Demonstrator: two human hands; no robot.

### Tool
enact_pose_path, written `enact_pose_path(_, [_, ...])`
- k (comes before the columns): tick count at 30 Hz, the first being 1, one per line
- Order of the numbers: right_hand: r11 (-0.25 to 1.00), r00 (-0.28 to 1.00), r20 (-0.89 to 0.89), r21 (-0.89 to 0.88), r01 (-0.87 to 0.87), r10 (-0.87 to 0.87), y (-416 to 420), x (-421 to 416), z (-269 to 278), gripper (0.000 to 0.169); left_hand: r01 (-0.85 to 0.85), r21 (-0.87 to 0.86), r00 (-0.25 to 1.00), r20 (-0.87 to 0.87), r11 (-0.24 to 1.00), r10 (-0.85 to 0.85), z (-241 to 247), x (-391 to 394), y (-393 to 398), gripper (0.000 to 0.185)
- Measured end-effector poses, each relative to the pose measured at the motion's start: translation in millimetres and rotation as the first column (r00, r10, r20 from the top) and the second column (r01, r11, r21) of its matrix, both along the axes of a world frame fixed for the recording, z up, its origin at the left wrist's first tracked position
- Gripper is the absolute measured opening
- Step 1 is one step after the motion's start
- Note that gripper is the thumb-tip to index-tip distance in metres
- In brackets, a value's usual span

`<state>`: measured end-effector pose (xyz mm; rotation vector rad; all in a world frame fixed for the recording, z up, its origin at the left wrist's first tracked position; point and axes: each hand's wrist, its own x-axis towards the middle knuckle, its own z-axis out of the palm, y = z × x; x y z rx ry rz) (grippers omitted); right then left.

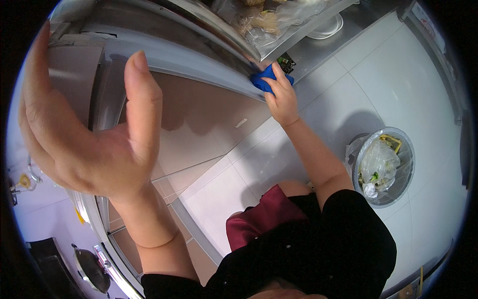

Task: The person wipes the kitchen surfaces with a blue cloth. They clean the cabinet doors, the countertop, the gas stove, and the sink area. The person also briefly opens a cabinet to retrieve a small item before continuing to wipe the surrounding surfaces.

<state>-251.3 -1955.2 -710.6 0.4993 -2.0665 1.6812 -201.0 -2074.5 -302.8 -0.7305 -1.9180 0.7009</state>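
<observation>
My right hand (282,101) presses a crumpled blue cloth (263,80) against the end of a long pale grey edge strip (186,76), near the corner of a metal shelf. Below that strip spreads a glossy brown panel (201,108), with dull reflections on it. Large and close to the camera, my left hand (89,142) is raised at the left with its thumb well apart from the fingers. No object shows in it. Its fingertips reach the dark picture rim beside a grey frame, and whether they touch it is unclear.
Bagged food (269,22) lies on a metal shelf (298,35), with white round dishes (326,28) and a dark packet (286,63) beneath. A lined waste bin (410,164) stands on the tiled floor (377,93) at right. Lower left are a wok (91,267) and a black stove-like surface (48,258).
</observation>
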Motion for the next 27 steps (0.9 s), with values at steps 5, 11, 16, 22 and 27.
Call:
enact_pose_path(5, [0.996, 0.999, 0.043, 0.086, -0.001, -0.003, -6.1, -2.9, -64.3, 0.036, 0.016, -0.042, 1.000, 0.011, 0.999, -0.016, 9.4, 0.1, 2.9, 0.064])
enact_pose_path(11, [0.962, 0.903, 0.425, 0.267, -0.054, -0.067, -5.1, 14.6, -133.8, 0.029, -0.090, 0.120, 0.996, 0.023, 0.989, 0.087, -4.9, 7.7, -3.6, 0.065])
enact_pose_path(16, [0.974, 0.887, 0.449, 0.226, 0.001, -0.105, -11.8, 17.7, -143.9, 0.029, 0.041, 0.024, 0.999, 0.032, 0.999, -0.042, 6.0, -1.2, -5.8, 0.065])
enact_pose_path(22, [0.997, 0.960, 0.269, -0.004, 0.082, -0.078, -16.8, 12.0, -65.0, 0.029, 0.026, -0.079, 1.000, -0.007, 0.997, -0.027, 10.0, -2.8, -9.6, 0.064])
enact_pose_path(27, [0.984, 0.985, 0.142, -0.138, 0.113, -0.094, -11.7, 8.3, 13.2, 0.028, 0.012, -0.037, 1.000, -0.002, 0.999, -0.012, 2.6, -3.2, -2.5, 0.064])
